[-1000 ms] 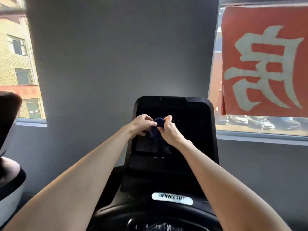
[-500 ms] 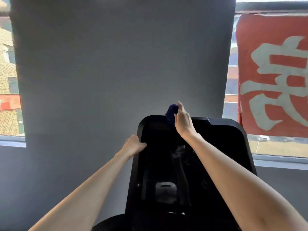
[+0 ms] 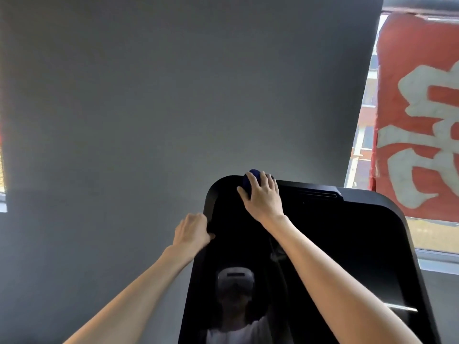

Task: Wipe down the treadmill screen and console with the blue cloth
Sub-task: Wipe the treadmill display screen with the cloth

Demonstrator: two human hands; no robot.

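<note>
The treadmill's black screen (image 3: 335, 244) fills the lower middle and right of the view, glossy and dark, with a reflection of a person in it. My right hand (image 3: 263, 197) presses the bunched blue cloth (image 3: 250, 178) against the screen's top edge, left of centre; only a small dark-blue lump shows past my fingers. My left hand (image 3: 192, 230) grips the left edge of the screen a little lower down, fingers wrapped round the rim. The console below the screen is out of view.
A plain grey wall (image 3: 173, 95) stands right behind the screen. A window at the right holds a red banner (image 3: 417, 115) with white characters. A strip of another window shows at the far left edge.
A second ago both hands held the cloth before the screen. The left hand then moved to the screen's left edge, the right carried the cloth to the top edge, and the view came closer.
</note>
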